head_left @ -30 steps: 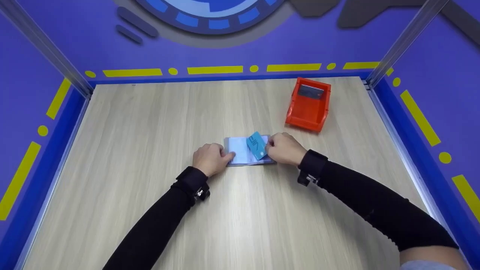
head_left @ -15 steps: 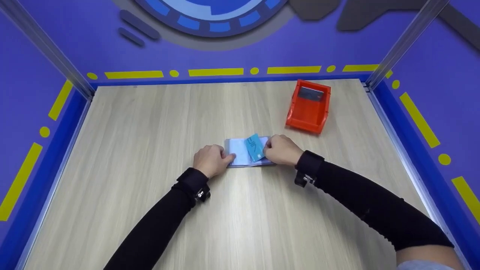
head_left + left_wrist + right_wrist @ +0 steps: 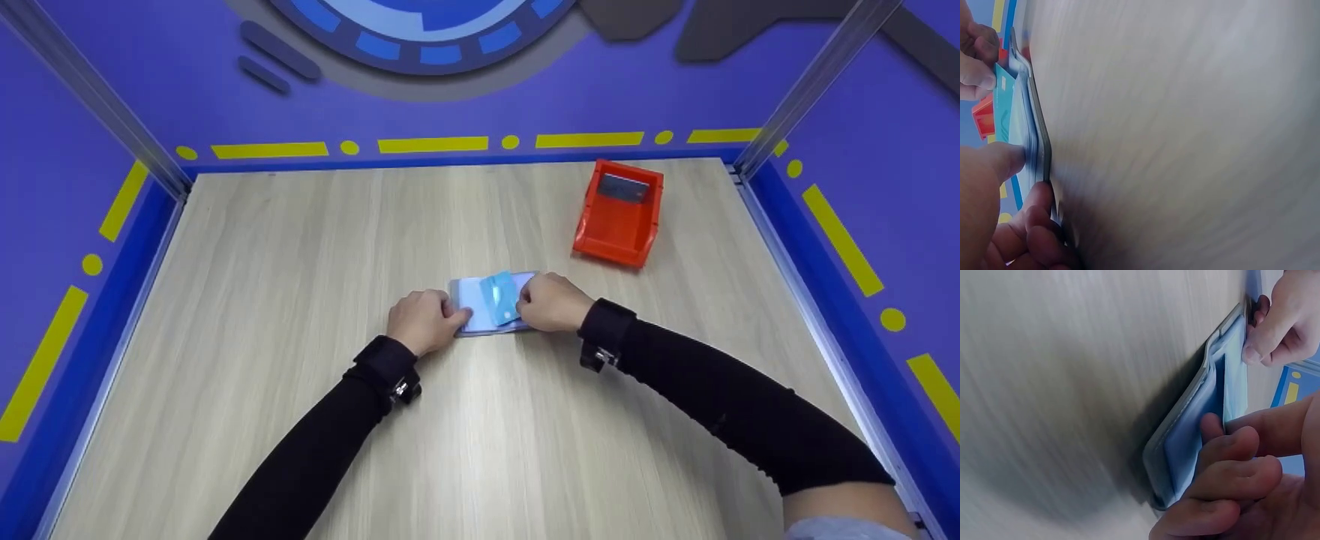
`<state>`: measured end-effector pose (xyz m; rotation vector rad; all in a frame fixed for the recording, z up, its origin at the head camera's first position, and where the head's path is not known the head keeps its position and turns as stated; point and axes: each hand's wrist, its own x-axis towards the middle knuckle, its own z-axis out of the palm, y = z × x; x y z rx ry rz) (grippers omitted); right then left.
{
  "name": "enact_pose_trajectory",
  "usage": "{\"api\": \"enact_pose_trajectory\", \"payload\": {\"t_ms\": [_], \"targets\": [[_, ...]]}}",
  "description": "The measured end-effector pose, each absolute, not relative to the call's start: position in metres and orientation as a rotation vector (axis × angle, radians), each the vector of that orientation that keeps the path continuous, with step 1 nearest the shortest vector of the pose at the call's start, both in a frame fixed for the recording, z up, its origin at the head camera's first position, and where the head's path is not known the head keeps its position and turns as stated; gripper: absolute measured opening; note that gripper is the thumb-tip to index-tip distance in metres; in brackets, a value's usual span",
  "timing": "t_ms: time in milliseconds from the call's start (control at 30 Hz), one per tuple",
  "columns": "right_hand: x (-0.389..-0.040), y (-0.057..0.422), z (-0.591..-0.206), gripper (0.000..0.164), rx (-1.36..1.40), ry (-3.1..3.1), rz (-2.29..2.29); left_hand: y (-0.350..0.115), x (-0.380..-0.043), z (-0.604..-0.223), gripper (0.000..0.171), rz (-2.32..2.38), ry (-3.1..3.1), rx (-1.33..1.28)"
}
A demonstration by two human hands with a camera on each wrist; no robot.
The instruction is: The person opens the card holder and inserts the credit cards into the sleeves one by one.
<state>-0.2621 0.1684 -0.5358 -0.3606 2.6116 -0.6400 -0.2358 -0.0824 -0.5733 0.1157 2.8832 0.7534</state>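
An open card holder [image 3: 469, 291] with pale, clear-looking sleeves lies on the table in the head view. At its left edge is my left hand [image 3: 421, 321]; the left wrist view shows the thumb on top of the sleeves [image 3: 1030, 126] and the fingers at the cover's edge. My right hand [image 3: 556, 304] pinches a teal card [image 3: 499, 298] by its right edge, tilted over the middle of the holder. In the right wrist view, thumb and index finger meet at the card's edge, while the other fingers curl beside the sleeves [image 3: 1190, 439]. Whether the card's far edge is inside a sleeve, I cannot tell.
A red plastic bin [image 3: 609, 252] stands behind and to the right of the holder, with a dark grey card [image 3: 624, 188] leaning at its far end. Blue walls [image 3: 420, 112] with yellow marks enclose the wooden tabletop [image 3: 300, 247] at the back and sides.
My right hand has moved left with the teal card, which is turned more upright and now lies further over the holder's middle. The left hand has stayed at the holder's left edge.
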Motion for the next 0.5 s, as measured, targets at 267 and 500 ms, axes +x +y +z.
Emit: {"api": "enact_pose_trajectory", "payload": {"t_ms": [267,500], "targets": [[-0.263,0.16,-0.532,0.038,-0.417,2.607,-0.571,-0.082,-0.238,-0.573,0.04,0.74,2.864,0.085],[-0.266,0.154,-0.532,0.04,-0.47,2.578,-0.511,-0.082,-0.237,-0.572,0.04,0.747,2.869,0.106]]}}
